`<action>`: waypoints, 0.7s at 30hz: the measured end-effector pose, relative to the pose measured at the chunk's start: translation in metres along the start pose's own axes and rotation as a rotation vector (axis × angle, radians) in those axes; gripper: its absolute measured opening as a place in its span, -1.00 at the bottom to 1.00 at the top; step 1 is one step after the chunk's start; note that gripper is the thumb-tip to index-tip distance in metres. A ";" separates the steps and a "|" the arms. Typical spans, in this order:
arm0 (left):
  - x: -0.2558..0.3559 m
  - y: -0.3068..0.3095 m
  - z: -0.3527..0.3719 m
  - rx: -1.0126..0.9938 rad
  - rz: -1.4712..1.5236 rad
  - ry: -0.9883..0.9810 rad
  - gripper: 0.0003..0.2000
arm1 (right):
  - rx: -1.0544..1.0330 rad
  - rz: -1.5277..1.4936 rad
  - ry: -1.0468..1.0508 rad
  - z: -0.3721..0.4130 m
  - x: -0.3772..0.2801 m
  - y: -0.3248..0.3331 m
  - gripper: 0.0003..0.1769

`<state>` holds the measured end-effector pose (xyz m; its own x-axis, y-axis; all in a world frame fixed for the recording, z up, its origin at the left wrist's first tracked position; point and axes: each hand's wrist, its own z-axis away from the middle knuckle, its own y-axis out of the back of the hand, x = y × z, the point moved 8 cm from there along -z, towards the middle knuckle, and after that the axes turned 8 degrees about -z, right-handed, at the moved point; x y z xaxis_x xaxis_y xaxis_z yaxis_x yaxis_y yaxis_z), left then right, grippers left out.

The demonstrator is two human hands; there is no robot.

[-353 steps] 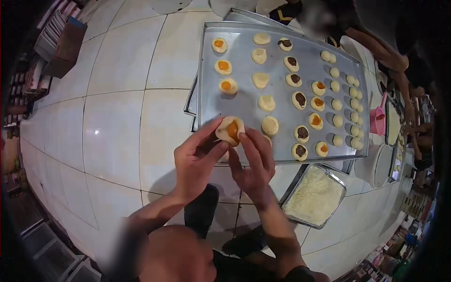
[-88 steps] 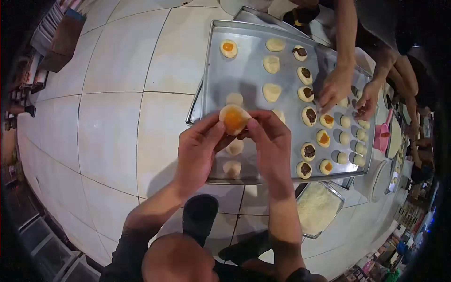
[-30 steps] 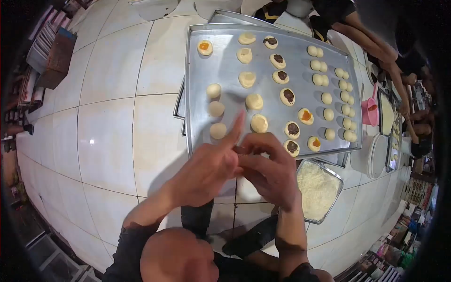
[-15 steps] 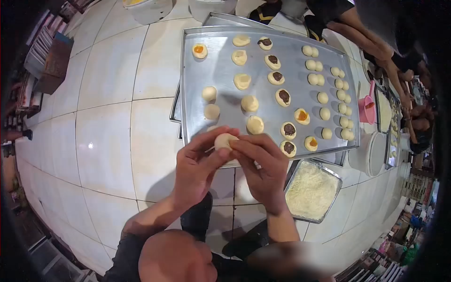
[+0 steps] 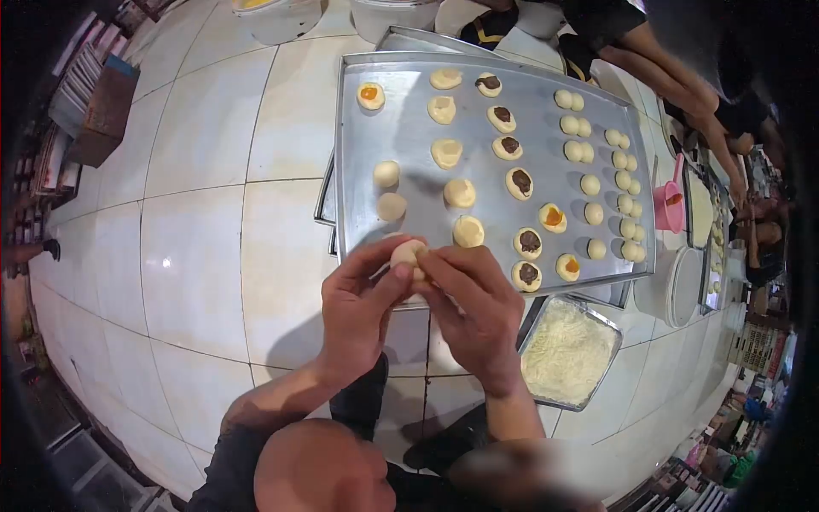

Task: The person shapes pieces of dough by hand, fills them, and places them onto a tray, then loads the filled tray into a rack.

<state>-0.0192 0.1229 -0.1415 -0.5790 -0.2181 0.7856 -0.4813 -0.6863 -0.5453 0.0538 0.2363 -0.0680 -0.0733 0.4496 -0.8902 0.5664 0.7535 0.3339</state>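
- Cream-coloured dough ball (image 5: 404, 252): whose grip?
- Both. Left hand (image 5: 357, 299) has fingers wrapped around it; right hand (image 5: 476, 303) pinches its side.
- Position?
- Raised above the baking tray (image 5: 399, 128), near edge, toward left corner.
- Around it?
- Two plain dough balls (image 5: 386, 174) just beyond, by left edge. Dark-filled rounds (image 5: 519, 183) mid-tray, small balls (image 5: 628, 229) by right edge.

Clad in a dark left sleeve (image 5: 223, 461) (leaving the forearm (image 5: 286, 388) bare), well apart from the large tray (image 5: 401, 128). Also wearing black legwear or footwear (image 5: 358, 397), indistinct, nearer the large tray.
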 end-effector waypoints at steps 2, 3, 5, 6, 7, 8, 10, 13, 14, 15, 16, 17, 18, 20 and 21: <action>0.003 -0.004 0.002 -0.032 -0.050 -0.046 -0.55 | 0.007 -0.046 -0.009 -0.003 0.008 0.002 -0.66; 0.004 -0.007 0.003 -0.047 -0.075 -0.070 -0.55 | 0.010 -0.070 -0.014 -0.004 0.010 0.003 -0.66; 0.006 -0.014 0.005 -0.049 -0.110 -0.115 -0.56 | 0.043 -0.252 -0.137 -0.003 0.016 0.004 -0.68; 0.010 -0.019 0.006 -0.049 -0.145 -0.160 -0.57 | 0.077 -0.436 -0.261 0.000 0.022 0.002 -0.70; 0.013 -0.023 0.007 -0.049 -0.181 -0.204 -0.58 | 0.110 -0.620 -0.385 0.004 0.029 -0.001 -0.71; 0.016 -0.024 0.007 -0.050 -0.216 -0.249 -0.59 | 0.144 -0.803 -0.509 0.008 0.036 -0.006 -0.73; 0.014 -0.014 0.004 -0.024 -0.181 -0.203 -0.59 | 0.102 -0.682 -0.449 0.002 0.034 -0.007 -0.73; 0.006 0.009 -0.003 0.044 -0.075 -0.064 -0.61 | -0.013 -0.320 -0.259 -0.010 0.026 -0.010 -0.75; 0.008 0.011 -0.004 0.048 -0.074 -0.064 -0.61 | -0.016 -0.321 -0.261 -0.011 0.028 -0.011 -0.75; 0.007 0.012 -0.004 0.038 -0.025 -0.027 -0.62 | -0.028 -0.291 -0.214 -0.013 0.025 -0.012 -0.74; 0.006 0.011 -0.004 0.028 0.024 0.011 -0.63 | -0.041 -0.262 -0.168 -0.014 0.022 -0.012 -0.74; 0.004 0.010 -0.004 0.018 0.073 0.048 -0.64 | -0.053 -0.233 -0.121 -0.015 0.019 -0.012 -0.73; 0.002 0.009 -0.004 0.008 0.122 0.085 -0.65 | -0.064 -0.203 -0.074 -0.015 0.017 -0.012 -0.72; -0.001 0.010 -0.009 -0.013 0.145 0.126 -0.64 | -0.057 -0.236 -0.098 -0.018 0.027 -0.013 -0.70; -0.004 0.011 -0.012 -0.032 0.169 0.165 -0.63 | -0.052 -0.271 -0.120 -0.021 0.037 -0.016 -0.68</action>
<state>-0.0296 0.1245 -0.1544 -0.7513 -0.2101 0.6256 -0.3874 -0.6270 -0.6758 0.0250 0.2507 -0.0995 -0.1164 0.1714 -0.9783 0.4962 0.8633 0.0922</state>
